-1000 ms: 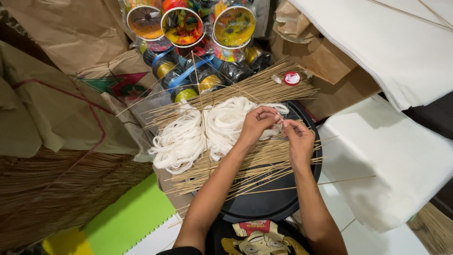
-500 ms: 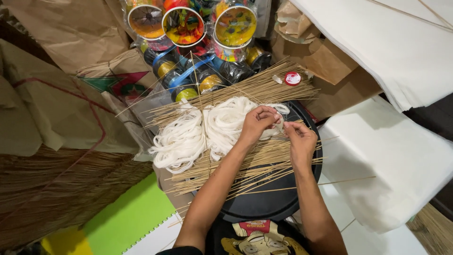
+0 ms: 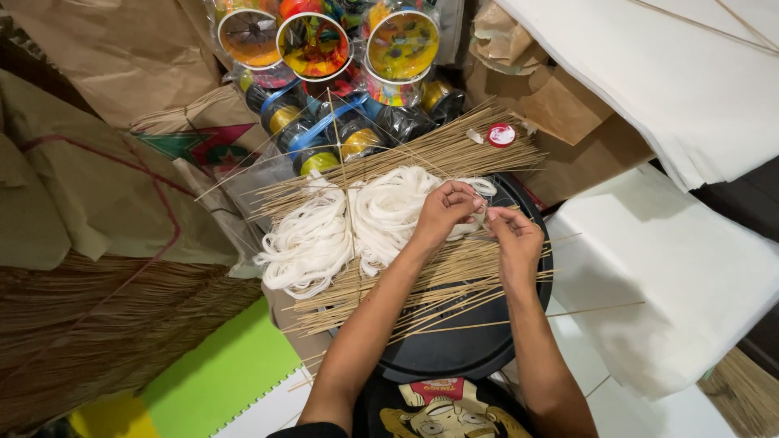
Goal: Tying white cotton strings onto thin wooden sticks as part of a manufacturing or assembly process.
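My left hand (image 3: 445,212) rests on a heap of white string (image 3: 349,223) and pinches a strand of it near the fingertips. My right hand (image 3: 514,240) is close beside it, fingers pinched on the same white strand, above a spread of thin bamboo sticks (image 3: 430,284). The sticks and string lie across a round black tray (image 3: 462,349) in front of me. A second fan of bamboo sticks (image 3: 422,154) lies beyond the string.
Colourful string spools (image 3: 312,45) in plastic wrap stand at the back. A small red-and-white disc (image 3: 501,135) lies on the far sticks. Stacks of white paper (image 3: 665,268) are to the right, brown paper bundles (image 3: 97,186) and more sticks to the left, a green sheet (image 3: 219,377) below.
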